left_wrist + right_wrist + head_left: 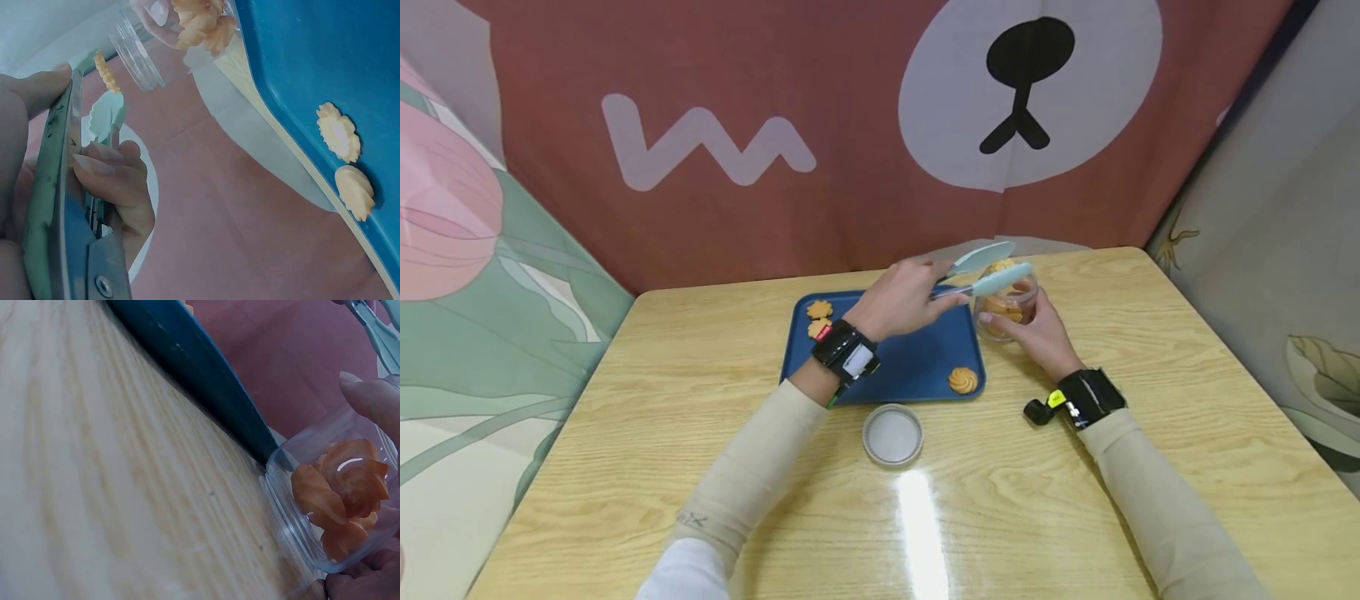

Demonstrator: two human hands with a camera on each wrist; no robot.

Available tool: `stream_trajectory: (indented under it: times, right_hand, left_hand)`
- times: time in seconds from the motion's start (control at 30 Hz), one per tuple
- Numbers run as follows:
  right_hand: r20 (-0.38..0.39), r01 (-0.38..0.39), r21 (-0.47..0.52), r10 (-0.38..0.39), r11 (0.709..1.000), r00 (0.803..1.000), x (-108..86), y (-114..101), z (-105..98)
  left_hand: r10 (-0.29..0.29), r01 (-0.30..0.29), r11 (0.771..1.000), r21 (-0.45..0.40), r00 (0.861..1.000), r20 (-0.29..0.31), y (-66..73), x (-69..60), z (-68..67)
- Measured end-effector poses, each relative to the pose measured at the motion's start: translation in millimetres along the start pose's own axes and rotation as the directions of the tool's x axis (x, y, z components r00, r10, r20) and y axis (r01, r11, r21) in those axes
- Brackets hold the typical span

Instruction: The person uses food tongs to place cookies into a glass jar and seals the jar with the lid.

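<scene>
My left hand (904,298) grips a pair of tongs (992,277) with pale mint tips, reaching over the tray to the right. Between the tong tips is a cookie (107,72), seen edge-on in the left wrist view, just outside the jar's mouth. My right hand (1043,337) holds a clear plastic jar (1004,315) at the tray's right side, thumb and fingers around its wall. Several swirled cookies (347,481) lie inside the jar. On the blue tray (902,367), two cookies (819,318) sit at the far left and another cookie (963,380) at the near right corner.
A round lid (892,435) lies on the wooden table (700,433) in front of the tray. Behind the table's far edge hangs a red-brown cloth (850,217) with a cartoon face. Patterned cloths (1285,250) stand at both sides.
</scene>
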State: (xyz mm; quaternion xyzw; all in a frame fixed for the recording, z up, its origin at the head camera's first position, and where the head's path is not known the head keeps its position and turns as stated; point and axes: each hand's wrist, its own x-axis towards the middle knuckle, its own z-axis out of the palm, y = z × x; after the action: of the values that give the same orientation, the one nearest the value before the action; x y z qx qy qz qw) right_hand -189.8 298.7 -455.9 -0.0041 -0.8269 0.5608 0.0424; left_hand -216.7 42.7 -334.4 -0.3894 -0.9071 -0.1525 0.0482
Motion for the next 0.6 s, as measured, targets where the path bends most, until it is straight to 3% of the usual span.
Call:
stream_trajectory:
  times: [0.33, 0.6]
  right_hand:
    - [0.007, -0.015, 0.001, 0.015, 1.0, 1.0, 0.4, 2.3, 0.2]
    - [0.009, -0.011, 0.025, 0.011, 1.0, 1.0, 0.9, 1.9, 0.9]
  left_hand:
    - [-0.022, 0.021, 0.999, 0.024, 0.999, 0.025, 7.0, 5.2, -0.5]
    - [-0.032, 0.032, 0.999, 0.008, 0.999, 0.0, 9.2, 4.6, 0.0]
